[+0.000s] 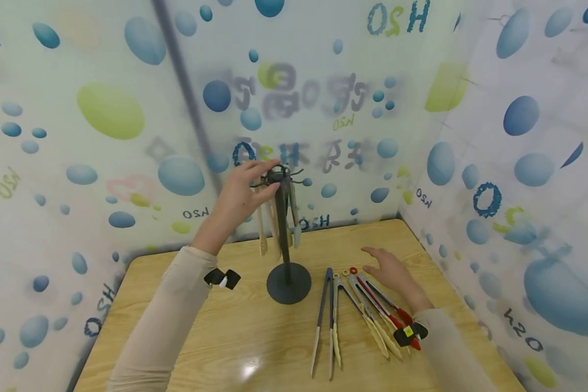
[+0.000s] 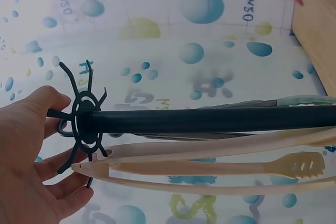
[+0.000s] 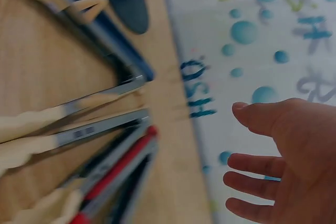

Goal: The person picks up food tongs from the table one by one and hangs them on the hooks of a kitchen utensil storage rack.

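Observation:
My left hand (image 1: 237, 197) is at the top of a black utensil stand (image 1: 285, 245), thumb and fingers around its ring of hooks (image 2: 84, 121). From the hooks hang beige tongs (image 2: 226, 168) with a slotted end, and metal tongs with a grey-blue tip (image 2: 299, 101), partly behind the pole. My right hand (image 1: 394, 272) is held above the table's right side, fingers spread and holding nothing. Near it lie several tongs: blue-handled tongs (image 1: 325, 305), cream-tipped metal tongs (image 1: 357, 302) and red tongs (image 1: 379, 305).
The stand's round black base (image 1: 289, 294) rests on the wooden table (image 1: 245, 326). Patterned curtain walls (image 1: 215, 125) rise behind the table and on both sides, close to its edges.

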Motion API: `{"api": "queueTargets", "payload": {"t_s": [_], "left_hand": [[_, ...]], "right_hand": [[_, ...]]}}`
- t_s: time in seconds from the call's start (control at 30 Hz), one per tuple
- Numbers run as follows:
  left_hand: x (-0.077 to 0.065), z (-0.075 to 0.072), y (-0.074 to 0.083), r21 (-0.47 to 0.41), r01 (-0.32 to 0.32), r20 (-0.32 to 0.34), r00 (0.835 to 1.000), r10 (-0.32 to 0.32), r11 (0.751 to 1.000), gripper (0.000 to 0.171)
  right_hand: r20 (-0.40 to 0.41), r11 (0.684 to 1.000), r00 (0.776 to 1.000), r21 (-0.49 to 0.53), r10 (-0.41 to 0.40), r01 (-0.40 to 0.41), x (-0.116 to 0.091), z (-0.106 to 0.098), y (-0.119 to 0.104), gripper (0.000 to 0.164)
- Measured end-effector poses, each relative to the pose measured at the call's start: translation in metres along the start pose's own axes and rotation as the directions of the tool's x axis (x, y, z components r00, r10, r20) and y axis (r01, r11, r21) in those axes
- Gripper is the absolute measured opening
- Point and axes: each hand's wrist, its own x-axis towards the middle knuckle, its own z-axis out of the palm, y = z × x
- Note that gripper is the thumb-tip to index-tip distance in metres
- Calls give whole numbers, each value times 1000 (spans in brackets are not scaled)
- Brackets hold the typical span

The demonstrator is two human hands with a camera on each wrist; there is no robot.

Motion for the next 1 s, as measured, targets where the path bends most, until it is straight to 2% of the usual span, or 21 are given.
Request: {"api": "queueTargets", "payload": {"t_s": [0.2,0.43,0.7,1.0], "left_hand": [[1,2,-4,-8,-70,-18,997,70,998,53],[1,4,-10,-47,-123,-38,992,121,991,52],[-2,2,-14,-49,-115,-27,993,113,992,53],[2,2,-14,-52,-92,5,996,93,994,56]], "right_hand": [[40,995,995,42,87,-88,-24,33,24,48],[33,987,989,66,143,-145,-41,50,37,43],[28,985,986,29,167,-168,-47,62,42,42],[14,986,986,-20,165,-164,-46,65,43,44]]}}
